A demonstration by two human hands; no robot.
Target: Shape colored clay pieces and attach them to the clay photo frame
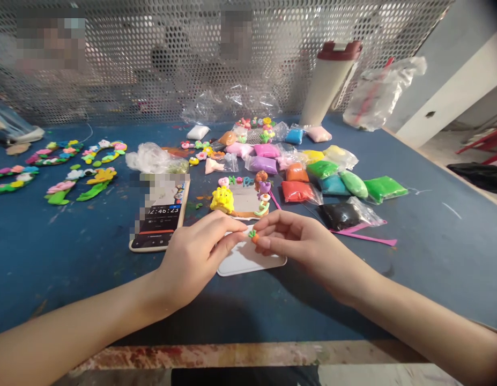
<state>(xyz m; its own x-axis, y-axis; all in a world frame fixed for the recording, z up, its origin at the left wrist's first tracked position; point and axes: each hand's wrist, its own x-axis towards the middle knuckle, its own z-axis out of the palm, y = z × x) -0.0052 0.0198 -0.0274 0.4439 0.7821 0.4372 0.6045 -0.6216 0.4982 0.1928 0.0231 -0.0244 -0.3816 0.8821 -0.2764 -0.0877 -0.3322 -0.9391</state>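
Note:
A tiny clay carrot (254, 237), orange with green leaves, is pinched between the thumb and fingers of my right hand (288, 236). Close by its leaves, my left hand (200, 249) has thumb and forefinger pressed together; whatever is in that pinch is too small to make out. Both hands hover over the white base (248, 261) of a small mirror stand. Clay figures frame the mirror (244, 198) behind my fingers, among them a yellow spiky lump (222, 200), a pink head and a purple piece.
A phone (162, 214) lies left of my hands. Clay packets in several colours, such as a red one (298, 192) and a black one (340, 214), spread to the right. Clay-decorated rings (55, 153) lie far left. A tumbler (331, 83) stands by the perforated metal panel (151, 59).

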